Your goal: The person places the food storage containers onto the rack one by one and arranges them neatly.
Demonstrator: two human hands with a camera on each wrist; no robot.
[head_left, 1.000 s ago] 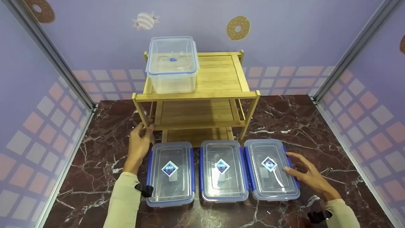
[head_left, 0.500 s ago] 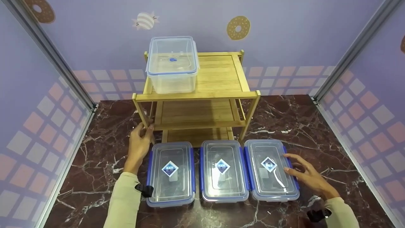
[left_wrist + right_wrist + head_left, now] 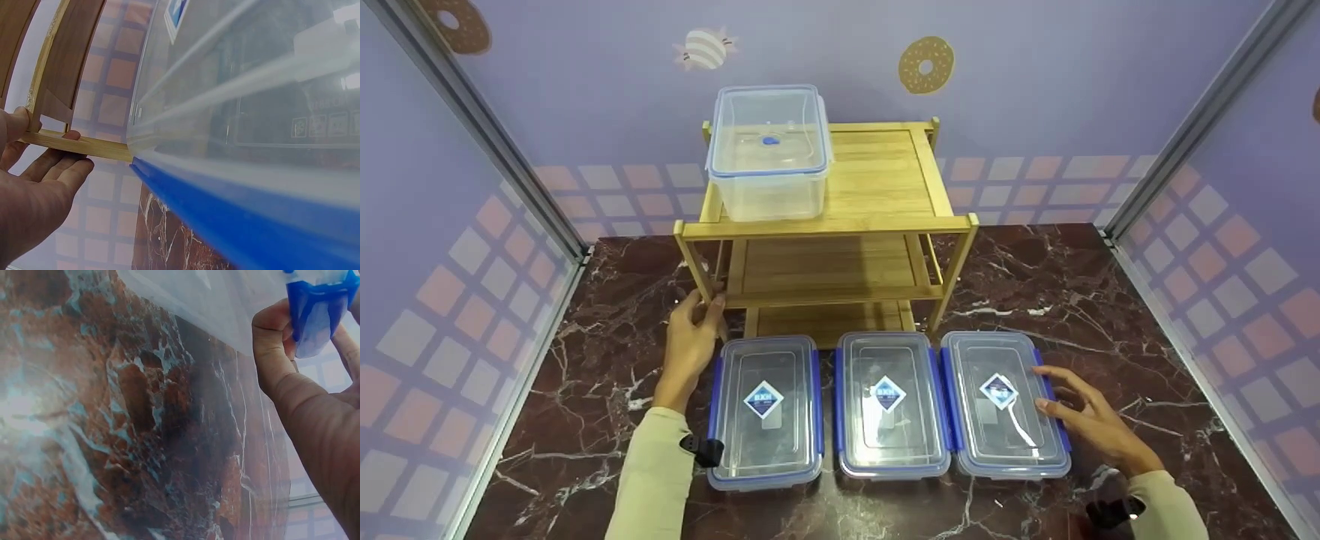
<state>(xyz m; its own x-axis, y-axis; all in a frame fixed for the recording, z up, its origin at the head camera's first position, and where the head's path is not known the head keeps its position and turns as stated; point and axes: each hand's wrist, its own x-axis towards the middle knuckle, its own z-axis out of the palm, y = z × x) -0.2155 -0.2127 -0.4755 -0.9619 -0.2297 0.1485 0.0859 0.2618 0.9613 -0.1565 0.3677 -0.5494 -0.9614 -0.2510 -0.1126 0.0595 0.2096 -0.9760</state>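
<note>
left hand (image 3: 690, 341) gripping wooden rack (image 3: 840, 225) front-left leg, right hand (image 3: 1091, 420) fingers spread on rightmost container (image 3: 1003, 401), thumb at its blue clip (image 3: 315, 315), container base hidden, wrist views mostly blurred plastic

place: staged recording booth, kitchen-pantry mockup
walls: lilac panels (image 3: 1035, 82), printed doughnut (image 3: 925, 65) and candy (image 3: 705, 47), aluminium corner posts (image 3: 1200, 120)
surface: dark red marble tabletop (image 3: 1035, 285)
props: bamboo shelf rack (image 3: 885, 217), clear food containers (image 3: 769, 150)
</note>
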